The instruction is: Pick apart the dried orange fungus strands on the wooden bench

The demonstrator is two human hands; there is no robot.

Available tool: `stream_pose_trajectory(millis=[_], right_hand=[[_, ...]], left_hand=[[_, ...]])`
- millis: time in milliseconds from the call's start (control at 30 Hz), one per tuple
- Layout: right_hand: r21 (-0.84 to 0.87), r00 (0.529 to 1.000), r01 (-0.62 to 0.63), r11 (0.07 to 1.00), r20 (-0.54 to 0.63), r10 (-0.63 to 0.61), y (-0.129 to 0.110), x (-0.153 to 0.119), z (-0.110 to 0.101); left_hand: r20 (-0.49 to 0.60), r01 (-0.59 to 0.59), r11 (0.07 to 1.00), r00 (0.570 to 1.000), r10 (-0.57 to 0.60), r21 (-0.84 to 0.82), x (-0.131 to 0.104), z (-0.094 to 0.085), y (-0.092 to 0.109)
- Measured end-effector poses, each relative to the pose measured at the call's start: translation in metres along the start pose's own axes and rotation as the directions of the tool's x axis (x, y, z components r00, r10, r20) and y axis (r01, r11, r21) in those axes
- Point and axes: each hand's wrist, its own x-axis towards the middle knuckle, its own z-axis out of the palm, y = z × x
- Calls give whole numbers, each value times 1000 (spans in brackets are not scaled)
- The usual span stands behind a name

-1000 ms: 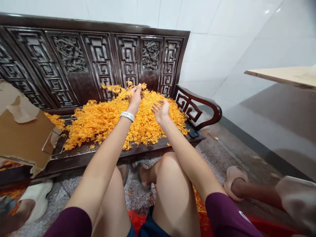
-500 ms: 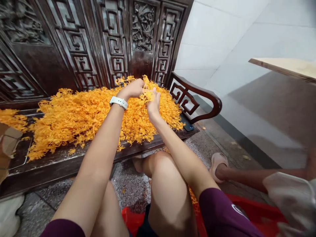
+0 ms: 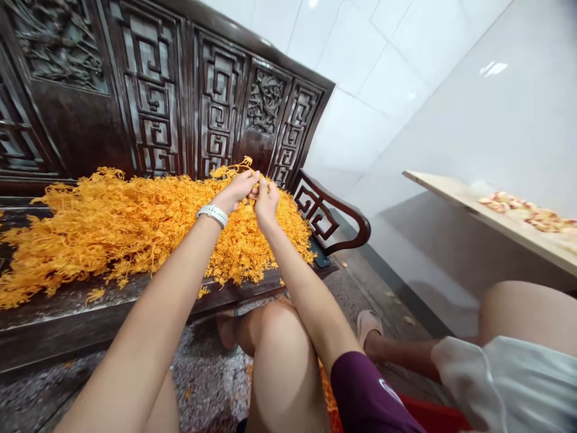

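Observation:
A long heap of orange, curly, flower-like pieces (image 3: 148, 222) lies on the seat of a dark carved wooden bench (image 3: 130, 300). Above the heap's right part, my left hand (image 3: 241, 187), with a white watch (image 3: 213, 214) on the wrist, is closed on an orange strand (image 3: 229, 168) that sticks out beyond the fingers toward the bench back. My right hand (image 3: 267, 203) meets it fingertip to fingertip, its fingers pinched together. Whatever lies between the right fingertips is too small and hidden to make out.
The bench's curved armrest (image 3: 338, 219) stands right of the heap, with a dark flat object (image 3: 321, 260) beside it. At the right, a wooden board (image 3: 451, 192) holds red and yellow pieces. Another person's leg (image 3: 406, 355) and a red container (image 3: 433, 415) are at the lower right.
My hands have come together, and the orange bunch between them no longer shows. The view has shifted, bringing more of the wooden board and the other person's leg into sight.

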Motion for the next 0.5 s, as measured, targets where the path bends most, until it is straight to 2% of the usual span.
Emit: stream_pose_trajectory(millis=[133, 233, 400, 500], right_hand=[[87, 999, 32, 996, 6, -33, -13, -10, 19], [81, 992, 117, 990, -49, -113, -23, -23, 26], [-30, 957, 185, 982, -223, -187, -34, -24, 17], [42, 941, 185, 982, -297, -165, -48, -24, 8]], left_hand=[[-47, -38, 958, 999, 25, -286, -2, -5, 3], [-5, -12, 912, 1000, 11, -411, 0, -7, 5], [51, 47, 789, 998, -20, -613, 0, 11, 10], [54, 69, 706, 998, -44, -705, 1, 25, 12]])
